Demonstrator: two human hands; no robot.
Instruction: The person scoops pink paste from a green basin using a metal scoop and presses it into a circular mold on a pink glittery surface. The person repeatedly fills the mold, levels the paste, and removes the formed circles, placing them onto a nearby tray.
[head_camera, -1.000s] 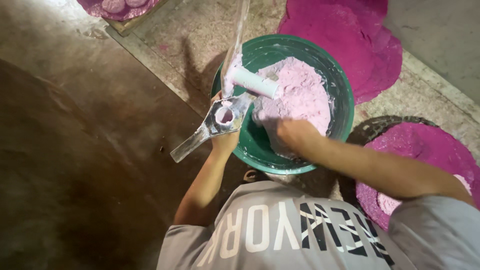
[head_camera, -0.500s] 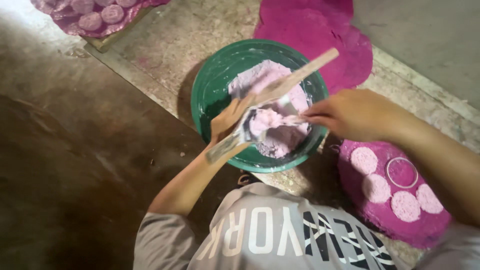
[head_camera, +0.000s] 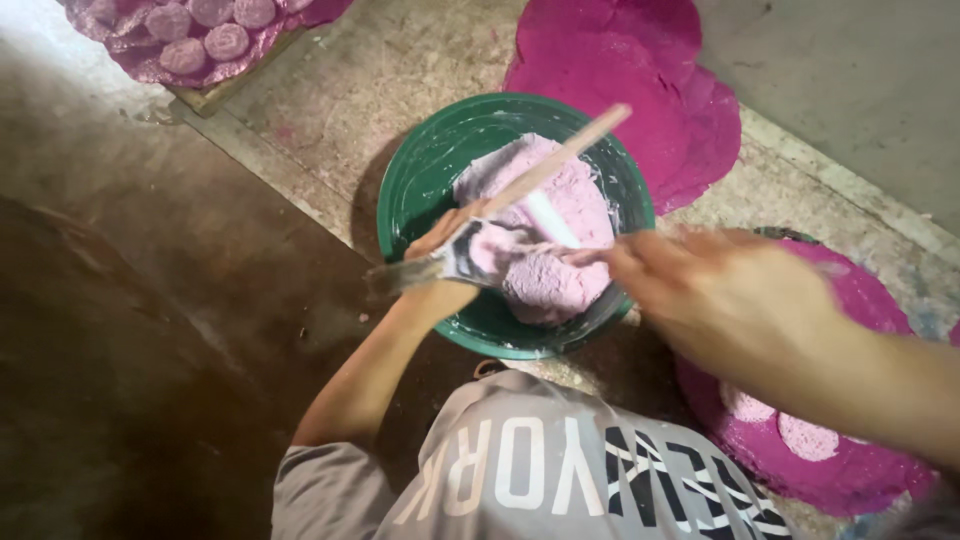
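A green bowl (head_camera: 405, 195) on the floor holds a mound of pale pink paste (head_camera: 565, 205). My left hand (head_camera: 440, 285) is over the bowl's near rim, gripping a metal mould (head_camera: 480, 252) packed with pink paste. The mould's metal handle points left. A wooden stick (head_camera: 565, 158) slants up from the mould toward the far right. My right hand (head_camera: 715, 290) is blurred by motion, with its fingertips at the mould's right side, touching the paste. My grey shirt fills the bottom of the view.
A magenta cloth (head_camera: 640, 70) lies beyond the bowl. Another magenta cloth (head_camera: 860, 475) at lower right carries round pink cakes (head_camera: 808, 437). A tray of several pink cakes (head_camera: 205, 30) sits at top left. A raised concrete edge runs diagonally left of the bowl.
The mould has moved from the bowl's left edge to over its near side. My right hand came out of the paste to the mould's right side. The view shifted slightly.
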